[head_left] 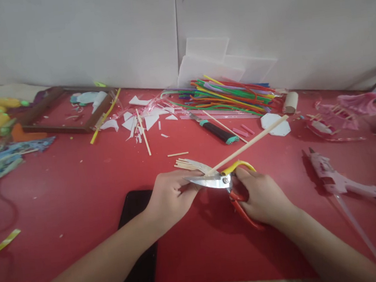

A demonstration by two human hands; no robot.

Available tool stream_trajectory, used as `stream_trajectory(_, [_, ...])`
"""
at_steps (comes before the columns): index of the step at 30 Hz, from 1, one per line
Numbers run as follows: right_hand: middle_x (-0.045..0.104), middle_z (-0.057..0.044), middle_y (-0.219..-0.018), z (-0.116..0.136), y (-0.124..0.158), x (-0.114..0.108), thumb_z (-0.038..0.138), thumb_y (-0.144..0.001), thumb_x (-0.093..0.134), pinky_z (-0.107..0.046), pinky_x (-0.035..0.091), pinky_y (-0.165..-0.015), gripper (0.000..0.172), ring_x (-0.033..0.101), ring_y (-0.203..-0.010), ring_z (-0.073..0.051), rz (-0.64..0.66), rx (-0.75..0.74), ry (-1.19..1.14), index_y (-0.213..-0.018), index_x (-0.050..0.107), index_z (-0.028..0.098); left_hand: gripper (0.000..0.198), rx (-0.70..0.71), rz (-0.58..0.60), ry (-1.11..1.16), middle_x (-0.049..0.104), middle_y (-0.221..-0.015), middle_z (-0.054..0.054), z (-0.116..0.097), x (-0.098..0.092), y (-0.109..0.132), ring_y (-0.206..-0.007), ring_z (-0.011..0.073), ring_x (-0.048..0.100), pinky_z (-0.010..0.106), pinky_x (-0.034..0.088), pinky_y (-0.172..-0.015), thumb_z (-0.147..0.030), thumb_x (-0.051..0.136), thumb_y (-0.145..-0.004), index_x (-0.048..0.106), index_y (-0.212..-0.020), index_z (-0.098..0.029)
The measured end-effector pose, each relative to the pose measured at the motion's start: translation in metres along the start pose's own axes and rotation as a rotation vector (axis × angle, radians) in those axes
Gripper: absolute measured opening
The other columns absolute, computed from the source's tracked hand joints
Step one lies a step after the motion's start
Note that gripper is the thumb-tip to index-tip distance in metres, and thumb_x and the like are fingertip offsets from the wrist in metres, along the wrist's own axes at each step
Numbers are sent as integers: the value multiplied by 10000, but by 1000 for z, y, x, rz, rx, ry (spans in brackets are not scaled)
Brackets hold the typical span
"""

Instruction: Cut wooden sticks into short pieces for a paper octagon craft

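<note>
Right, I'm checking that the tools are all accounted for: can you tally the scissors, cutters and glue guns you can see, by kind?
Scissors, in the right hand: 1
Black-handled cutter: 1
Glue gun: 1
Total: 3

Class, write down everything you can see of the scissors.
The scissors have shiny, metal-looking blades joined at a round pivot, one yellow handle and one red handle, apparently plastic. Held above the red table by the right hand, they stand open, tips toward the left of the picture. A pale stick meets the gap between the blades; whether the lower blade touches the left hand beside it is unclear.
</note>
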State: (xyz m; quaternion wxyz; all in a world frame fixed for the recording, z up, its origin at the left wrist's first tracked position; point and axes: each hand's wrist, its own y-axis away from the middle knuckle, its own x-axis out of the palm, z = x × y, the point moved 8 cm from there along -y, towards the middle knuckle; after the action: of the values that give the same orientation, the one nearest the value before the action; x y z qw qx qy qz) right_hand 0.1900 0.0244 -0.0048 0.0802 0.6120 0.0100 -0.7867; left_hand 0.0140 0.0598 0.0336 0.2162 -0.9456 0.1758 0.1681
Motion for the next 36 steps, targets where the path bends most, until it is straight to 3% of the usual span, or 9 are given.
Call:
stream_trajectory(6, [566, -24, -647, 3, 0, -5, 373, -749, 474, -250, 262, -513, 176, 478, -538, -150, -58, -30, 9, -792, 452, 203, 301, 51, 59, -125, 724, -644, -30, -8, 1, 0, -576, 122, 680, 198, 536, -552, -13, 523, -785, 720, -683, -217])
stream_trajectory(11, [609, -45, -721, 9, 4, -17, 342, -720, 501, -267, 351, -532, 172, 547, -604, -179, -203, -117, -23, -824, 484, 206, 258, 154, -27, -106, 767, -743, 13, -17, -5, 1, -613, 141, 709, 208, 573, -577, -40, 551, -764, 743, -815, -205])
stream_trajectory(15, [609, -39, -703, 11, 4, -20, 318, -712, 498, -272, 380, -537, 158, 563, -612, -185, -238, -157, -56, -830, 488, 214, 274, 207, -38, -83, 773, -772, 13, -21, -5, 2, -644, 145, 721, 204, 575, -583, -21, 552, -748, 739, -832, -204])
stream_trajectory(22, [593, -39, -670, 10, 3, -11, 340, -732, 467, -269, 345, -521, 131, 541, -572, -181, -148, -115, -30, -771, 420, 223, 274, 120, 8, -38, 749, -699, 13, -15, -2, 0, -566, 131, 680, 199, 539, -535, -2, 535, -716, 734, -776, -181])
stream_trajectory(26, [561, -21, -615, 9, 4, -4, 357, -741, 452, -261, 298, -502, 147, 506, -523, -167, -69, -59, -40, -769, 394, 225, 280, -9, 104, 58, 706, -622, -1, -7, 4, -5, -527, 123, 640, 205, 513, -511, -11, 514, -766, 719, -693, -187])
stream_trajectory(30, [551, -17, -611, 6, 6, -2, 343, -719, 461, -259, 284, -509, 151, 495, -518, -157, -49, -41, -54, -756, 371, 227, 268, -53, 160, 135, 667, -597, -4, -6, 8, -7, -534, 124, 615, 215, 494, -515, -54, 517, -818, 711, -685, -181])
stream_trajectory(33, [556, -21, -616, 5, 5, 0, 354, -733, 453, -263, 280, -516, 155, 492, -521, -158, -34, -36, -63, -764, 377, 223, 267, -66, 157, 145, 650, -593, -7, -4, 9, -6, -549, 115, 607, 207, 491, -529, -61, 518, -831, 721, -701, -177])
stream_trajectory(36, [582, -34, -640, 5, 4, 1, 380, -749, 447, -271, 277, -518, 181, 499, -522, -168, -12, -8, -64, -804, 407, 212, 214, -112, 74, 137, 678, -644, -7, 2, 6, -4, -615, 118, 642, 200, 520, -573, -87, 549, -836, 736, -798, -185])
